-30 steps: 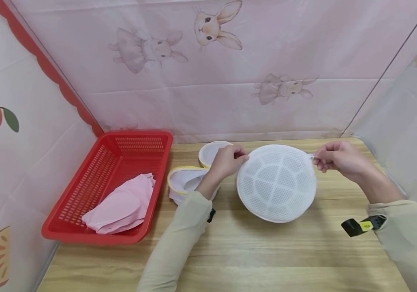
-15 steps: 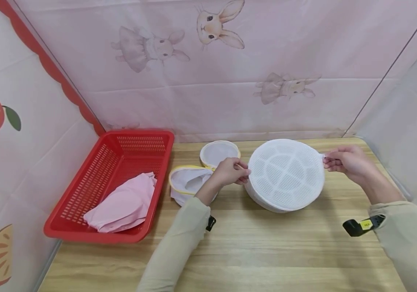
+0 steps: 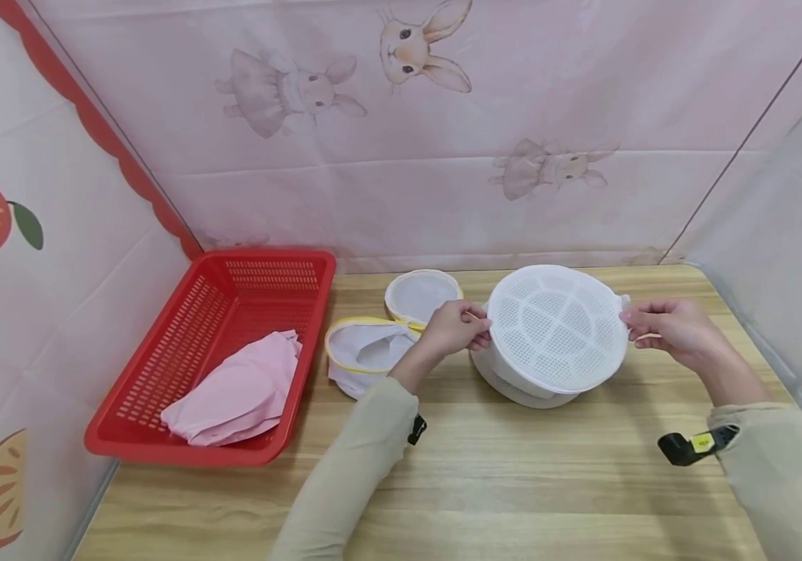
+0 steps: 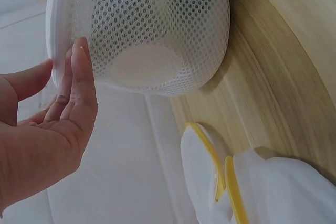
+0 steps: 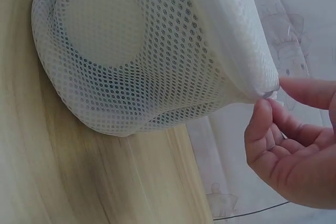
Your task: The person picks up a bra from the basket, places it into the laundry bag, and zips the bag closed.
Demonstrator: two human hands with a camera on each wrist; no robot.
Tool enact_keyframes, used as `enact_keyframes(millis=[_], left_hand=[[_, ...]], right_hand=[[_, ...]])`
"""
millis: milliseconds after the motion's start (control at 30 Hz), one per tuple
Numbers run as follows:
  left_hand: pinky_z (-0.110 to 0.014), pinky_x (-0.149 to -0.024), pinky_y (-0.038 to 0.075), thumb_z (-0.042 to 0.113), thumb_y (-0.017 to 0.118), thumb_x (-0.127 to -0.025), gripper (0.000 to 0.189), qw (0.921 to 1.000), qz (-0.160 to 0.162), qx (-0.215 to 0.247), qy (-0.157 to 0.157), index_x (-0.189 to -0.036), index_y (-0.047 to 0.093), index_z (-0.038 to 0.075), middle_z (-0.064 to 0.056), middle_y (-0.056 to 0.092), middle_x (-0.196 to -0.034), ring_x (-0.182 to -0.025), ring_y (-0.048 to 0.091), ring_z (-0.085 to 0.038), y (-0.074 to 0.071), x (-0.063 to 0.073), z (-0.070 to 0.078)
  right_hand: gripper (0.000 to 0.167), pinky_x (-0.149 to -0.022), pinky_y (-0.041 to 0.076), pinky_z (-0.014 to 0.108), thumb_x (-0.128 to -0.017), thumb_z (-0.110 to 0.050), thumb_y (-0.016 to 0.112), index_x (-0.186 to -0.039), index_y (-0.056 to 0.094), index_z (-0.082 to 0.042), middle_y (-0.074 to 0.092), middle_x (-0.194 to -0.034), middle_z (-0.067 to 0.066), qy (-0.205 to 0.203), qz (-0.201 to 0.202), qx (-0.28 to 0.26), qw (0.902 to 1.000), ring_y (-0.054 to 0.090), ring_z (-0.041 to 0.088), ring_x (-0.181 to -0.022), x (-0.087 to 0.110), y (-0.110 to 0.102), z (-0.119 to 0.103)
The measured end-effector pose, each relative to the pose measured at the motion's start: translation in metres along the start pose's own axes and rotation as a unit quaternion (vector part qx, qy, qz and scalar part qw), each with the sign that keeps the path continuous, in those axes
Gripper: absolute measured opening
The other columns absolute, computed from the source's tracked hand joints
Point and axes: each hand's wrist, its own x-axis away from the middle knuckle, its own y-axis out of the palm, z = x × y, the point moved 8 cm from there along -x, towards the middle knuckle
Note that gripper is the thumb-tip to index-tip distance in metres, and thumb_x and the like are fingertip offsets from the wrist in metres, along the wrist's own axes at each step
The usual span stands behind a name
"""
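Note:
A round white mesh laundry bag point(image 3: 556, 327) stands on the wooden table, its flat lid facing up and its side showing below. My left hand point(image 3: 453, 327) pinches the lid's rim on the left; in the left wrist view the thumb is outside and the fingers point(image 4: 79, 77) lie along the mesh side. On the right, my right hand point(image 3: 669, 327) pinches the rim beside a small tab. The right wrist view shows its thumb and fingertips point(image 5: 261, 111) at the zipper end. Pale round shapes show through the mesh side.
Left of the bag lies a smaller white pouch point(image 3: 355, 382) with yellow trim, its round lid point(image 3: 418, 292) folded back. A red plastic basket point(image 3: 207, 312) holds folded pink cloth point(image 3: 239, 389). Printed wall sheets border the table at the back and sides.
The mesh bag has gone from tilted toward me to sitting flatter on the table, a little farther right. Both hands have moved right with it, still gripping the rim.

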Motion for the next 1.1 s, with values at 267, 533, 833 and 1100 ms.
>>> enact_keyframes(millis=[267, 533, 833, 1100], left_hand=[[-0.037, -0.067, 0.054, 0.010, 0.059, -0.089, 0.016, 0.9997, 0.019, 0.015, -0.007, -0.098, 0.059, -0.003, -0.010, 0.065, -0.071, -0.055, 0.061, -0.012, 0.004, -0.008, -0.004], [-0.038, -0.068, 0.054, 0.014, 0.059, -0.089, 0.016, 0.9995, 0.029, 0.007, -0.010, -0.094, 0.061, -0.001, -0.008, 0.065, -0.069, -0.054, 0.060, -0.012, 0.002, -0.010, -0.005], [-0.027, -0.059, 0.054, 0.018, 0.059, -0.089, 0.021, 0.9991, 0.030, -0.029, 0.009, -0.101, 0.061, 0.001, -0.007, 0.066, -0.074, -0.061, 0.063, -0.014, -0.010, -0.003, -0.001], [-0.025, -0.061, 0.053, 0.017, 0.058, -0.090, 0.022, 0.9982, 0.042, -0.029, 0.032, -0.101, 0.060, -0.002, -0.016, 0.067, -0.083, -0.070, 0.065, -0.021, -0.038, 0.010, -0.006]], right_hand=[[0.021, -0.055, 0.051, 0.023, -0.089, -0.001, 0.056, -0.074, 0.067, -0.010, 0.062, -0.069, 0.000, 0.008, 0.014, 0.001, 0.9999, 0.058, 0.011, -0.060, -0.003, -0.004, 0.010], [0.017, -0.055, 0.052, 0.023, -0.088, -0.005, 0.059, -0.073, 0.065, -0.011, 0.060, -0.068, 0.000, 0.014, 0.024, 0.002, 0.9996, 0.058, 0.011, -0.060, -0.004, -0.005, 0.011], [0.020, -0.056, 0.051, 0.022, -0.089, 0.000, 0.054, -0.076, 0.065, -0.011, 0.059, -0.071, -0.001, -0.012, 0.016, -0.012, 0.9997, 0.058, 0.012, -0.061, 0.001, -0.004, 0.004], [0.009, -0.056, 0.051, 0.023, -0.089, -0.005, 0.057, -0.082, 0.063, -0.007, 0.058, -0.072, 0.002, -0.042, 0.026, -0.028, 0.9984, 0.058, 0.014, -0.063, 0.010, 0.001, -0.011]])
